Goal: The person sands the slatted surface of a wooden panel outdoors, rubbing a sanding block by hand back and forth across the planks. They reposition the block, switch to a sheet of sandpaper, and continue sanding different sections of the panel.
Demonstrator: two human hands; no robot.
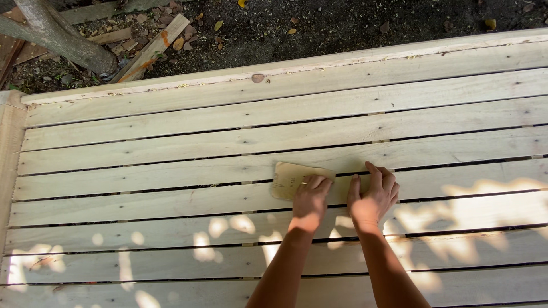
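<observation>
A broad slatted wooden frame [171, 154] of pale boards is lying under both hands. The left hand [311, 198] is pressing a tan sandpaper sheet [290, 177] flat beneath extended, close-set fingers; the right hand [374, 194] is resting just beside, fingers lightly spread on bare board. Sanding looks underway; the next stroke needs steady downward pressure along the grain.

A tan, roughly rectangular sheet of sandpaper [291, 178] lay flat, plain backing side up, on a pale, unfinished wooden slatted panel [171, 154]. Its right lower part was covered by fingers. The panel's long boards ran side to side with narrow dark gaps between them.
</observation>
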